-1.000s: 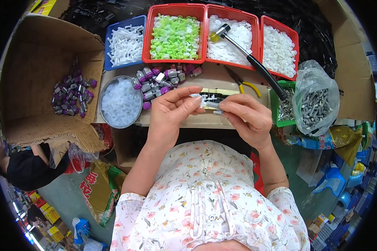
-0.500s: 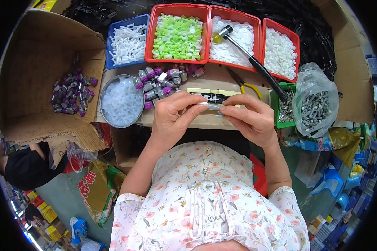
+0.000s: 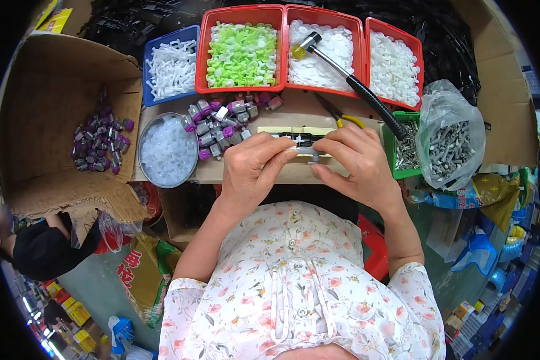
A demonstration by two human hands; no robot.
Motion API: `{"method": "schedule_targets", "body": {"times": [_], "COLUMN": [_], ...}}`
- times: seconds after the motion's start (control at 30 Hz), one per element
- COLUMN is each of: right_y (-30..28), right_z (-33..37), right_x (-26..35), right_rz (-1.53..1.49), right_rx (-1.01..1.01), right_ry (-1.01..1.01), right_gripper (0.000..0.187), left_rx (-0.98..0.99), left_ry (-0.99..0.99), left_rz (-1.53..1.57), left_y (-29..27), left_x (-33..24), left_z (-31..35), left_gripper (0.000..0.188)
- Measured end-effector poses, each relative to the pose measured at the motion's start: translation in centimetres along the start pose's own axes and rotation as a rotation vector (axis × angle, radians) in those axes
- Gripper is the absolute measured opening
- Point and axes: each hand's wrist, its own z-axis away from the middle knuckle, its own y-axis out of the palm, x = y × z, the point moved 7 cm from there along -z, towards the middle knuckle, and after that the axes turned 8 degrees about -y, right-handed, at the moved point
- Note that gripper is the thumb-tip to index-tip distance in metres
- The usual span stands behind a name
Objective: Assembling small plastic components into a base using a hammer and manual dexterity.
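Observation:
My left hand (image 3: 253,171) and my right hand (image 3: 355,163) meet over the workbench and pinch a small grey plastic part (image 3: 306,152) between their fingertips. The part hangs just in front of a cream and black jig (image 3: 288,131) lying on the board. A heap of grey and purple finished pieces (image 3: 225,120) lies just left of the jig, beyond my left hand.
Behind stand a blue bin of white pegs (image 3: 170,62), red bins of green parts (image 3: 242,53) and white parts (image 3: 393,65), with a hammer (image 3: 349,80) lying across them. A round dish (image 3: 167,151), a cardboard box (image 3: 54,120), pliers (image 3: 339,115) and a bag of screws (image 3: 451,141) flank the hands.
Both hands have drawn slightly toward me from the jig and now hold the small part clear of it, fingertips closer together.

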Motion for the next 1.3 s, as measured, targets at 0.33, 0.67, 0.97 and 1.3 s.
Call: {"method": "schedule_targets", "body": {"times": [0.33,0.67,0.97,1.3], "right_y": [-0.3,-0.2,0.7,1.3], "right_z": [0.5,1.1,0.8,1.2], "right_x": [-0.9,-2.8,-2.7,-3.3], "right_rz": [0.045,0.212,0.204,0.096], "right_rx": [0.055,0.171,0.205,0.136], "right_ry": [0.006,0.086,0.078,0.077], "right_gripper": [0.030,0.026,0.025,0.026], "left_rx": [0.032,-0.092,-0.039,-0.062], "left_ry": [-0.027,0.444,0.463,0.466], "left_rz": [-0.015,-0.502,-0.523,-0.513], "left_y": [0.2,3.4,4.5,4.5], "left_x": [0.2,0.7,1.7,1.7], "left_z": [0.1,2.8,3.1,3.0], "left_gripper": [0.022,0.033,0.036,0.034]}}
